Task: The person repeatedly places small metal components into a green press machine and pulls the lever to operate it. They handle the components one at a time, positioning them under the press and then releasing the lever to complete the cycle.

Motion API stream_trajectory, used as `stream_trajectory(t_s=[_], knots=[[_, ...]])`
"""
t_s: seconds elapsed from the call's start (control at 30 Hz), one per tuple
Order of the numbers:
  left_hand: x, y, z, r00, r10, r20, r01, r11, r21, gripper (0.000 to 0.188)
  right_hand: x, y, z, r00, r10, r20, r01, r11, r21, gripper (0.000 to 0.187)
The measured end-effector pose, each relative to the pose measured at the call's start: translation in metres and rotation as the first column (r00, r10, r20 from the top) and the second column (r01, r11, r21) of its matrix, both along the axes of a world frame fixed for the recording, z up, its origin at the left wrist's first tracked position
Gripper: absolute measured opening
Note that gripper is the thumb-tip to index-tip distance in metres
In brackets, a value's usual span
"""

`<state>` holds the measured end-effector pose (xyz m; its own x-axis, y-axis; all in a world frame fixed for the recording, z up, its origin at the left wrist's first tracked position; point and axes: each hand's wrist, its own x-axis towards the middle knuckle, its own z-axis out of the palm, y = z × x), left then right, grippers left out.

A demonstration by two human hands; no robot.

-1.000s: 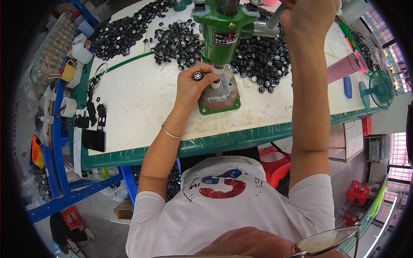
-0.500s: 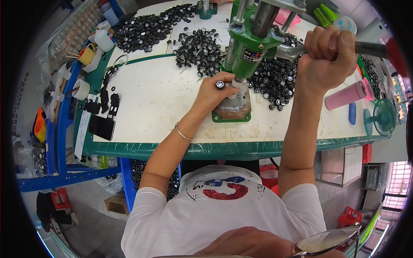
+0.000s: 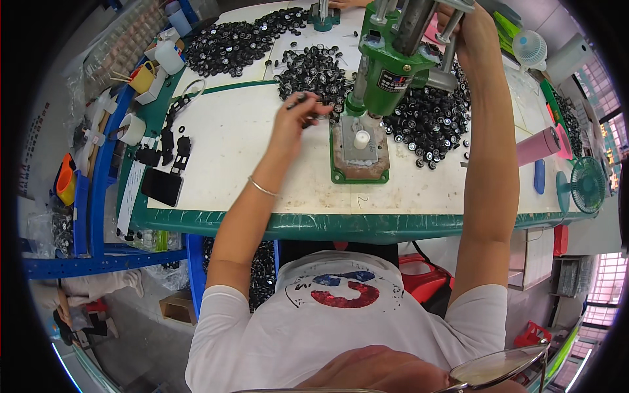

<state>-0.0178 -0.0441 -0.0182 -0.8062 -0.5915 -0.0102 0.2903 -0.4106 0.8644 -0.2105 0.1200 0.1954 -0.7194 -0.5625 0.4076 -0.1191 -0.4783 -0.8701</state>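
Clock centre is the white holder [image 3: 361,139], qty 1, on the base of the near green press [image 3: 386,82], also 1. Our L hand [image 3: 298,118] is at approx. 10 o'clock, fingers curled round dark wheel parts [image 3: 302,99], exact no. unclear. R hand [image 3: 473,29] is at 1 o'clock, grip hidden, so we can't tell. Step seems parts handling; next move prob. calls for exact alignment, fingers clear. Wheel heaps [image 3: 226,49] near press: 3, at 10, 11 and 3 o'clock; pcs. uncountable.
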Motion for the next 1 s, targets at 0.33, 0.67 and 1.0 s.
stream_trajectory(t_s=[0.33, 0.67, 1.0], knots=[[-0.005, -0.044, -0.035, 0.9, 0.282, 0.333, 0.151, 0.514, -0.844, 0.023, 0.021, 0.108, -0.138, 0.955, 0.058, -0.291, 0.175, 0.679, 0.712, 0.021], [0.017, -0.037, -0.003, 0.985, 0.065, 0.16, -0.019, 0.963, -0.27, 0.012, 0.061, 0.14, -0.22, 0.691, 0.109, -0.714, 0.576, 0.514, 0.636, 0.017], [0.022, 0.003, -0.005, 0.978, -0.185, 0.096, 0.186, 0.983, -0.002, 0.018, 0.073, 0.089, -0.218, 0.77, 0.117, -0.627, 0.411, 0.661, 0.628, 0.012]])
